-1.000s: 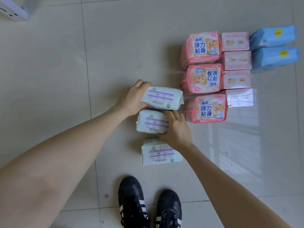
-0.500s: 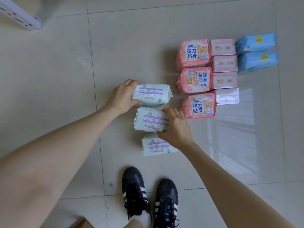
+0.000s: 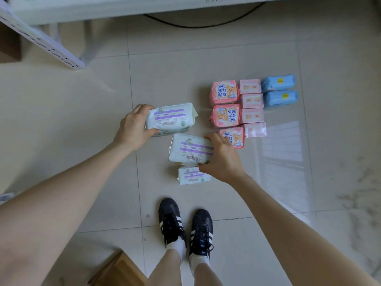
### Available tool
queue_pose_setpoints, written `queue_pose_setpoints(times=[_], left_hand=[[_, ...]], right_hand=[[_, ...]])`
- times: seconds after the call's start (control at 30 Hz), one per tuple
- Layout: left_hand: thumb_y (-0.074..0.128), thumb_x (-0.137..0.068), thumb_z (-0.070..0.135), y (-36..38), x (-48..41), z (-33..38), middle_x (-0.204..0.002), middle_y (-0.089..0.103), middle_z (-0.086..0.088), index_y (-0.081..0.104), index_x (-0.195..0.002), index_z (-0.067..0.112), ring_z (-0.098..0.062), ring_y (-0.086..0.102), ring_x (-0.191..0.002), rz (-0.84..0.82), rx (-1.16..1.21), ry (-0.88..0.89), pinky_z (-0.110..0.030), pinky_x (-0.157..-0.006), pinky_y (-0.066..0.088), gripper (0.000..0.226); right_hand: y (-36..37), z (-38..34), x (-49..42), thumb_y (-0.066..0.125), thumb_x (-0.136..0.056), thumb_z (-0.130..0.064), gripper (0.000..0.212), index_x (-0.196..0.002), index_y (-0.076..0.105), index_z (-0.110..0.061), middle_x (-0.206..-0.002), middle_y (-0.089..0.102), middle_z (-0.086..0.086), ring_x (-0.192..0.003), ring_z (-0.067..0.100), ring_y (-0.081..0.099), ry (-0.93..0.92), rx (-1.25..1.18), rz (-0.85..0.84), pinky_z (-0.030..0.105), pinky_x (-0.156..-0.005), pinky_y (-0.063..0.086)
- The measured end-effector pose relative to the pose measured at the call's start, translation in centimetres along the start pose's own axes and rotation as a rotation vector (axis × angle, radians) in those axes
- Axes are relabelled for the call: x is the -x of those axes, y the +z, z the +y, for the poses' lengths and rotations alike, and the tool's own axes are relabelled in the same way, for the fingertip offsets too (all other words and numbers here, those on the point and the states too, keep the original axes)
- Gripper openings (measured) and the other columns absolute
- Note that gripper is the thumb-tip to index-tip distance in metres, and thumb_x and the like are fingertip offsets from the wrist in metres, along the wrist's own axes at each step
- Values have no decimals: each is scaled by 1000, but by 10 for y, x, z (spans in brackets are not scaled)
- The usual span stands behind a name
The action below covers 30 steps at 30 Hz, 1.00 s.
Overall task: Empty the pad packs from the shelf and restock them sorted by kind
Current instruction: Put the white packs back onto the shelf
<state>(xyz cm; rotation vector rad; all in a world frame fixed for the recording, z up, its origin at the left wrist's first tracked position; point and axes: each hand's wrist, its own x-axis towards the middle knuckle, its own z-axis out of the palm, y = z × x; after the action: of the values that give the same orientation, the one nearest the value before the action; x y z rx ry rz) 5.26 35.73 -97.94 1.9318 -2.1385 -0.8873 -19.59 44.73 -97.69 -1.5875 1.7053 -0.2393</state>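
Three white packs with purple stripes are in front of me. My left hand (image 3: 133, 126) grips the far white pack (image 3: 172, 118), held above the tiled floor. My right hand (image 3: 221, 159) grips the middle white pack (image 3: 189, 149), also lifted. A third white pack (image 3: 192, 175) lies on the floor below it, partly hidden by my right hand. To the right, three pink bear packs (image 3: 224, 115) sit in a column, beside several small pale pink packs (image 3: 252, 108) and two blue packs (image 3: 280, 90).
A white perforated shelf upright (image 3: 41, 41) slants across the top left, with a white shelf base (image 3: 144, 7) along the top and a black cable (image 3: 206, 25) under it. My black shoes (image 3: 185, 226) stand on the tiles. A wooden object (image 3: 117, 271) shows at the bottom.
Both hands have lifted their white packs off the floor. The view has pulled back and tilted up, bringing the shelf base and cable into sight.
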Motion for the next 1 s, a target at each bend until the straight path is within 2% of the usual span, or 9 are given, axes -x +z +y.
queue_pose_setpoints(times=[0.13, 0.43, 0.57, 0.67, 0.77, 0.87, 1.0], left_hand=[[81, -72, 17, -60, 21, 26, -118, 58, -6, 55, -122, 10, -29, 56, -93, 53, 24, 14, -31, -74, 40, 57], [85, -70, 22, -213, 70, 97, -117, 61, -6, 57, -122, 12, -30, 58, -97, 211, 22, 36, -31, -75, 40, 60], [85, -70, 26, -282, 94, 127, -122, 61, -6, 57, -124, 15, -29, 58, -104, 273, 26, 51, -33, -78, 41, 62], [87, -68, 25, -334, 114, 151, -117, 63, -7, 59, -122, 12, -30, 59, -102, 324, 15, 85, -36, -81, 45, 62], [88, -67, 24, -383, 134, 173, -110, 64, -8, 60, -119, 11, -26, 58, -90, 374, -2, 120, -33, -73, 42, 61], [87, -67, 28, -429, 151, 194, -111, 65, -5, 60, -120, 13, -25, 60, -92, 412, -20, 132, -36, -75, 46, 60], [87, -67, 31, -488, 168, 219, -112, 66, -2, 60, -120, 14, -22, 60, -91, 458, -40, 178, -33, -74, 44, 62]], right_hand=[[-51, -36, 21, 80, -59, -25, 70, -122, 51, -16, -112, 55, -3, -100, 19, 47, -30, -3, 7, 27, -69, 37], [-183, -130, 65, 81, -52, -38, 76, -119, 50, -21, -105, 56, -5, -94, 16, 52, -53, -47, 66, 31, -74, 46], [-241, -177, 86, 82, -54, -37, 77, -122, 51, -19, -105, 55, -7, -97, 16, 51, -142, -35, 147, 26, -78, 41], [-283, -215, 103, 82, -56, -37, 77, -124, 50, -19, -108, 56, -4, -97, 16, 51, -198, -2, 184, 23, -77, 37], [-323, -254, 122, 81, -55, -40, 79, -125, 50, -20, -108, 52, -7, -97, 13, 50, -248, 19, 210, 24, -77, 39], [-360, -292, 139, 81, -56, -40, 83, -129, 48, -18, -110, 51, -5, -97, 14, 51, -285, 23, 211, 25, -79, 43], [-405, -341, 159, 81, -57, -41, 78, -125, 49, -19, -107, 52, -5, -94, 15, 54, -357, 42, 226, 26, -76, 45]])
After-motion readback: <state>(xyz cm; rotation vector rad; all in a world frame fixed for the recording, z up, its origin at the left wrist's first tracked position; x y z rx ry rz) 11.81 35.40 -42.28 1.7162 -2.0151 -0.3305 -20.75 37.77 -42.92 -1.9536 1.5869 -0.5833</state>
